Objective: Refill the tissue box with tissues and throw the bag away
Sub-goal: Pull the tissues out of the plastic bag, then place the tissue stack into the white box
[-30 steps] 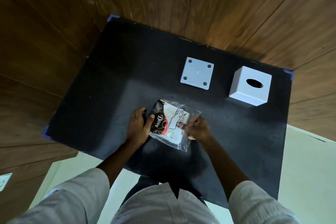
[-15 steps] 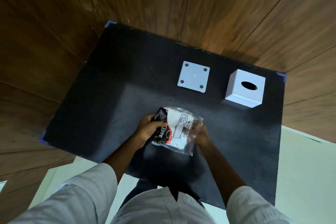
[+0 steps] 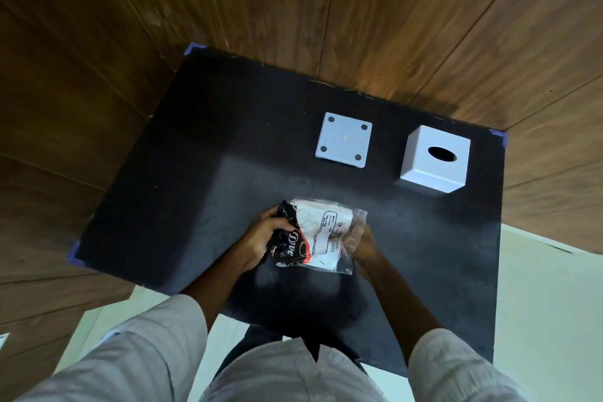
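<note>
A plastic bag of tissues (image 3: 318, 235), black, red and white with a clear right end, is held just above the black table top (image 3: 202, 192) near its front. My left hand (image 3: 261, 237) grips the bag's dark left end. My right hand (image 3: 360, 246) holds the clear right end and is partly hidden behind the plastic. The white tissue box cover (image 3: 435, 162), with an oval slot on top, stands at the back right. Its flat white base plate (image 3: 343, 140), with round dark feet at the corners, lies to the left of the cover.
Wooden wall panels rise behind and to the left of the table. Pale floor (image 3: 548, 303) shows to the right and below the table's front edge. Blue tape marks the table's corners (image 3: 499, 135).
Both hands have lifted the bag off the table and tilted it. My left hand has closed tighter on the dark end, crumpling it. The box and base plate have stayed put.
</note>
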